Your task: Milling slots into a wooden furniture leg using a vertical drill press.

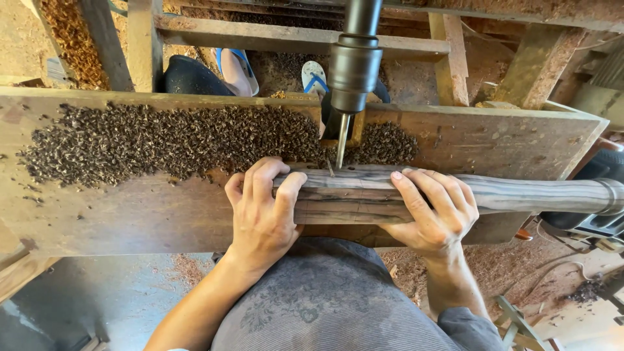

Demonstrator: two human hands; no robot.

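Grey-streaked turned wooden post (pixel 416 192), long and rounded, lies flat along the near edge of the rough plank bench (pixel 130 214), its long axis running left to right across the person's front, its far end jutting past the bench's right edge toward a collared turning. It sits directly under the dark steel drill chuck (pixel 354 71), whose thin bit (pixel 340 148) comes down onto the post's top face, between the two hands; I think the tip is touching the wood beside a small bored hole, though the angle makes that hard to swear to.

The left hand (pixel 263 208) is clamped over the post's left end, fingers curled over the top from the near side, thumb tucked under toward the bench edge. The right hand (pixel 434 211) grips the post further right, fingers wrapped over the top and splayed slightly along its length. Both wrists come up from below, forearms angled inward, so the post is pinned against the bench from the near side. The left hand's fingers look the closer to the bit.

Beyond the post, a broad drift of dark curled wood shavings (pixel 162 140) covers the far half of the bench, thickest toward the left. Past the back edge, someone's feet in blue-strapped sandals (pixel 315 77) stand on the sawdust floor.
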